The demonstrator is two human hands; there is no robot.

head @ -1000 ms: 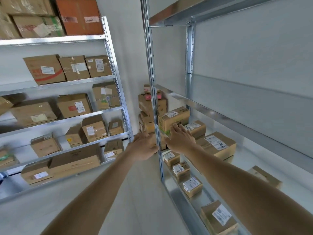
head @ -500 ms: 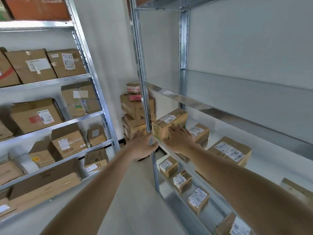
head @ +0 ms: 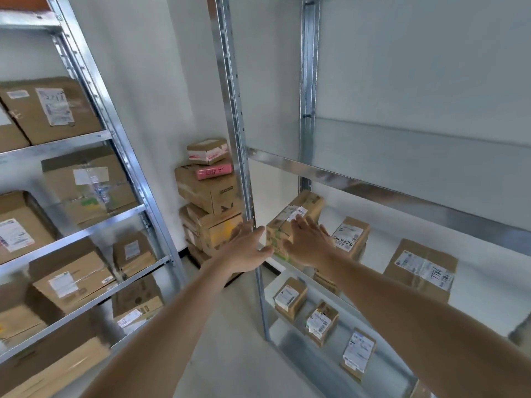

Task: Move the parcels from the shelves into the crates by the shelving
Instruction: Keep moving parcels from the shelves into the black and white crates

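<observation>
A long brown parcel (head: 298, 211) with a white label and green print lies at the left end of a white shelf (head: 488, 277) in the right-hand metal rack. My right hand (head: 309, 244) rests flat on its near top, fingers spread. My left hand (head: 247, 248) reaches beside the rack's front post (head: 238, 156), fingers apart, close to the parcel's left end; whether it touches is unclear. Two more labelled parcels sit on the same shelf, one (head: 352, 235) just right of my hand and one (head: 422, 268) farther right.
Small labelled parcels (head: 290, 297) lie on the lower shelf. A stack of boxes (head: 209, 202) stands on the floor in the corner. The left rack (head: 120, 150) holds several cardboard boxes. No crate is in view.
The view has swung right and closer to the right rack. Both hands stay at the long parcel, with my left hand now nearer its left end.
</observation>
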